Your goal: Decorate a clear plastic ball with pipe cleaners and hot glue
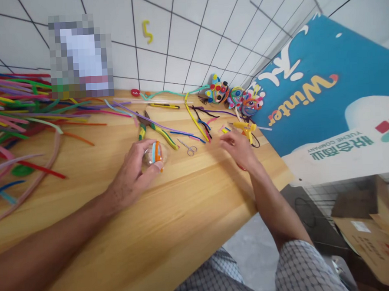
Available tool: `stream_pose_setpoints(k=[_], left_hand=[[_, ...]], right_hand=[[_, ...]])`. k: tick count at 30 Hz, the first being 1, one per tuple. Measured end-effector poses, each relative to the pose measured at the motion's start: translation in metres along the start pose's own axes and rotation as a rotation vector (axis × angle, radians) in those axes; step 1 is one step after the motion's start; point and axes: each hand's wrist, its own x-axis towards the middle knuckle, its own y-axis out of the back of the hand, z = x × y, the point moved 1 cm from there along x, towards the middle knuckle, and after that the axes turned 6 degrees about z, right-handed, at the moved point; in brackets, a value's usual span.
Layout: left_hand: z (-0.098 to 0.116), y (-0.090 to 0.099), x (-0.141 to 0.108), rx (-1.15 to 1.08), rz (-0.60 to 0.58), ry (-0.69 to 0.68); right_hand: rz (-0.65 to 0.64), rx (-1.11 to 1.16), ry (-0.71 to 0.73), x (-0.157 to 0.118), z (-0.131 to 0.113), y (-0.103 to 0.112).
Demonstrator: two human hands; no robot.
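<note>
My left hand (138,166) is wrapped round a clear ball (148,157) that has orange, light blue and white strips across it, keeping it on or just above the wooden table. Some of the ball is hidden by my fingers. Beyond it lie green-and-yellow pliers (163,134), with small scissors (191,150) to the right. My right hand (238,148) is over the table, fingers loosely bent and apart, with nothing visible in them. Close by are a yellow glue gun (245,127) and small coloured scraps (225,130). A red object (241,167) shows partly below that hand.
Many coloured pipe cleaners (13,116) are heaped at the left. A yellow utility knife (163,106) lies near the tiled wall (117,45). Decorated balls (217,92) stand at the back right, beside a blue board (309,96). Cardboard boxes (365,236) are beyond the table's right edge.
</note>
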Motion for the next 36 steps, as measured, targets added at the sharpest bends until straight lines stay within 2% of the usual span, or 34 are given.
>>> stream_pose_setpoints(k=[3, 5, 7, 10, 13, 16, 18, 20, 23, 25, 30, 36], left_hand=[[-0.001, 0.000, 0.000, 0.008, 0.008, -0.003], [-0.001, -0.001, 0.001, 0.006, 0.017, -0.015], [-0.001, -0.001, 0.001, 0.000, 0.027, -0.035], [0.002, -0.002, 0.001, -0.013, 0.030, -0.070], [0.004, -0.003, 0.000, -0.031, 0.039, -0.092], [0.004, -0.005, 0.000, -0.046, 0.059, -0.100], [0.004, -0.006, 0.001, -0.049, 0.059, -0.104], [0.004, -0.006, 0.001, -0.048, 0.046, -0.106], [0.005, -0.005, 0.001, -0.048, 0.033, -0.106], [0.006, -0.004, 0.002, -0.050, 0.037, -0.109], [0.005, -0.004, 0.002, -0.044, 0.036, -0.101], [0.005, -0.003, 0.001, -0.043, 0.019, -0.084]], right_hand=[[-0.153, 0.002, 0.126, 0.003, -0.051, -0.029], [-0.207, -0.094, 0.141, 0.008, -0.078, -0.046], [-0.266, -0.210, 0.135, 0.013, -0.098, -0.060], [-0.346, -0.330, 0.138, 0.018, -0.115, -0.074], [-0.381, -0.370, 0.149, 0.019, -0.120, -0.078], [-0.354, -0.314, 0.083, 0.017, -0.112, -0.072], [-0.304, -0.191, 0.038, 0.016, -0.104, -0.064], [-0.232, 0.015, 0.058, 0.014, -0.100, -0.054], [-0.086, 0.314, 0.204, 0.003, -0.104, -0.043], [-0.014, 0.394, 0.338, -0.009, -0.114, -0.042], [-0.020, 0.388, 0.603, -0.030, -0.134, -0.058], [0.038, 0.381, 0.711, -0.031, -0.132, -0.069]])
